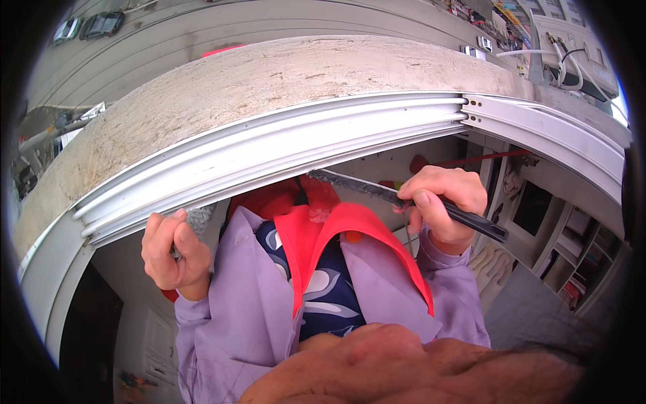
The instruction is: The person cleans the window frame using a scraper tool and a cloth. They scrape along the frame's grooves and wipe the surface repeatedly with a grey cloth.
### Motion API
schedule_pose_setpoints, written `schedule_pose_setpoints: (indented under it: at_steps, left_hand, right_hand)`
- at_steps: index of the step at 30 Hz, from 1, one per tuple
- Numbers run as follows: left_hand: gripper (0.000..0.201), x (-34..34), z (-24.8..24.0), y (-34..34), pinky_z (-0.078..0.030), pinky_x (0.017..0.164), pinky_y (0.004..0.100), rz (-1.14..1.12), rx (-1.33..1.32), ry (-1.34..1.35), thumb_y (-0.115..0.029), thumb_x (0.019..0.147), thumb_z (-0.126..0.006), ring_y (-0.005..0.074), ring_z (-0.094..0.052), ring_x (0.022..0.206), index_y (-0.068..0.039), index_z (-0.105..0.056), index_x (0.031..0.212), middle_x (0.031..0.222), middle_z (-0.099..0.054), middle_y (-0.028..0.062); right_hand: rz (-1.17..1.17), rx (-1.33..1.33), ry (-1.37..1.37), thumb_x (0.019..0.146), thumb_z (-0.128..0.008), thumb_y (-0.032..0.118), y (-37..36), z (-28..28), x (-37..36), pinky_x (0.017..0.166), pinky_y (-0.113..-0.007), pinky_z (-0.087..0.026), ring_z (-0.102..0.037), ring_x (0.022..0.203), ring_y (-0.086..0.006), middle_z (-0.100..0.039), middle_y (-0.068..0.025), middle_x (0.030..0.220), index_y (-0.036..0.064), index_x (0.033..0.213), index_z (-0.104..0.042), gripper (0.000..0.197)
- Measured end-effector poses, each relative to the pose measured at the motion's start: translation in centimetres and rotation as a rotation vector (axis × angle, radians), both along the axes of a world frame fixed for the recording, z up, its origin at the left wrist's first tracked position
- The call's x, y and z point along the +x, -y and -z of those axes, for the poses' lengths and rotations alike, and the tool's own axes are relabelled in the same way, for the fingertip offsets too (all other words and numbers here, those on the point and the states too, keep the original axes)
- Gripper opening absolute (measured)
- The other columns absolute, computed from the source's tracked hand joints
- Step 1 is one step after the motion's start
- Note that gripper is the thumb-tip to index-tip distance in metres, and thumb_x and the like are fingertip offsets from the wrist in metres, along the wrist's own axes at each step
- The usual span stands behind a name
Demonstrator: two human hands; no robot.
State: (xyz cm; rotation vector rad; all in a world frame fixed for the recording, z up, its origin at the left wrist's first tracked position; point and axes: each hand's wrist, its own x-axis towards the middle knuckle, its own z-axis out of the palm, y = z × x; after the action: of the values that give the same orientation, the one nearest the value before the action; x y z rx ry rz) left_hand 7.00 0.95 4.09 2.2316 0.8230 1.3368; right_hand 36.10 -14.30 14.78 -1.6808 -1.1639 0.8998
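Note:
In my right hand I grip a long, slim brush with a black handle. Its narrow end looks grey and fuzzy and slants up to the left, its tip close to the inner edge of the white window track. My left hand is curled closed near the track's left part. Against its fingers shows a crumpled, greyish-white fuzzy piece whose kind I cannot make out. Most of that piece is hidden behind the hand.
A rough concrete ledge runs beyond the track, with a street and cars far below. White frame posts stand at left and right. A shelf unit and a white cabinet door lie behind in the room.

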Motion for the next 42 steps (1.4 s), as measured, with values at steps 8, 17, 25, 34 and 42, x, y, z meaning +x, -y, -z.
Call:
schedule_pose_setpoints:
  at_steps: [8, 17, 25, 34, 42]
  left_hand:
    - [0.012, 0.9, 0.9, 0.3, -0.027, 0.043, 0.0265, 0.011, -0.066, 0.051, -0.005, 0.094, -0.059, 0.0141, -0.04, 0.05, 0.007, -0.06, 0.093, 0.072, -0.064, 0.0134]
    - [0.01, 0.7, 1.0, 0.4, -0.028, 0.044, 0.027, -0.017, -0.083, 0.02, -0.003, 0.094, -0.058, 0.0142, -0.04, 0.051, 0.007, -0.061, 0.092, 0.073, -0.063, 0.013]
    - [0.01, 0.3, 2.0, 0.6, -0.031, 0.048, 0.0271, -0.072, -0.107, 0.019, 0.0, 0.093, -0.057, 0.0151, -0.043, 0.055, 0.009, -0.059, 0.094, 0.073, -0.063, 0.0134]
    - [0.012, 0.3, 1.9, 0.9, -0.03, 0.051, 0.0282, -0.105, -0.115, 0.028, 0.0, 0.094, -0.056, 0.014, -0.039, 0.057, 0.011, -0.059, 0.096, 0.073, -0.06, 0.0126]
    - [0.017, 0.3, 2.2, 0.9, -0.028, 0.049, 0.0305, -0.167, -0.002, -0.024, -0.004, 0.095, -0.056, 0.0167, -0.04, 0.055, 0.012, -0.058, 0.09, 0.071, -0.06, 0.0154]
  right_hand:
    - [0.185, 0.089, -0.011, 0.079, -0.055, -0.005, 3.1, -0.2, 0.9, 0.045, -0.023, -0.049, -0.062, 0.044, -0.0148, -0.066, -0.0165, 0.066, -0.0091, 0.081, -0.067, 0.012]
    - [0.282, 0.1, -0.033, 0.08, -0.056, -0.005, 4.6, -0.5, 2.2, 0.043, -0.023, -0.047, -0.062, 0.044, -0.0148, -0.065, -0.0163, 0.067, -0.0095, 0.081, -0.066, 0.011]
    - [0.15, -0.056, -0.084, 0.085, -0.056, -0.004, 3.8, 0.0, 4.5, 0.05, -0.025, -0.053, -0.063, 0.047, -0.0148, -0.065, -0.0133, 0.067, -0.0085, 0.083, -0.067, 0.012]
    - [0.32, -0.278, 0.094, 0.091, -0.055, 0.001, 6.7, -2.8, 10.3, 0.055, -0.026, -0.055, -0.062, 0.049, -0.0132, -0.064, -0.0104, 0.064, -0.0082, 0.087, -0.066, 0.014]
    - [0.636, -0.114, 0.36, 0.092, -0.049, 0.003, 8.5, -7.0, 9.2, 0.047, -0.024, -0.05, -0.055, 0.041, -0.0127, -0.063, -0.0169, 0.07, -0.0102, 0.085, -0.062, 0.02]
